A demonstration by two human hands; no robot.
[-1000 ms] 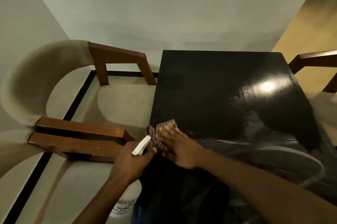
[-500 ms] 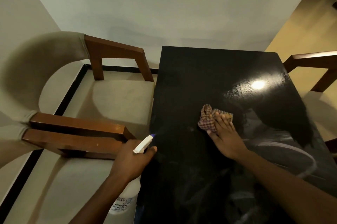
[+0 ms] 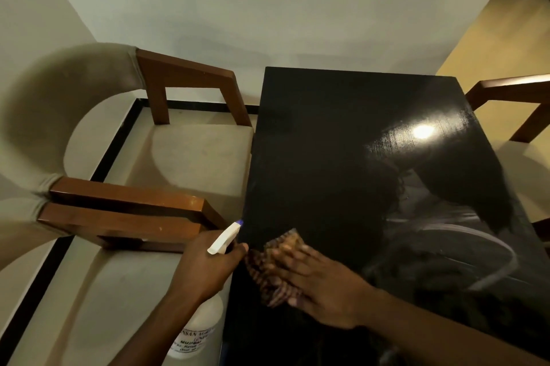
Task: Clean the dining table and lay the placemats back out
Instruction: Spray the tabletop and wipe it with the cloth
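The checked cloth lies on the black table at its near left edge, low in the middle of the frame; it is smeared by motion, so its pattern reads only as brown and tan streaks, and the right hand pressed flat on it with fingers spread hides much of it. Half a second ago the cloth and that hand were farther out toward the table's middle; now they are back at the left edge, just beside the left hand. The left hand is wrapped around the neck of a white plastic spray bottle, its blue-tipped nozzle pointing up and right over the table edge; the label is partly cut off and unreadable. The tabletop is glossy, with a bright lamp glare at the right and dim reflections. A wooden armchair with beige padding stands at the left; another at the right edge is mostly cut off.
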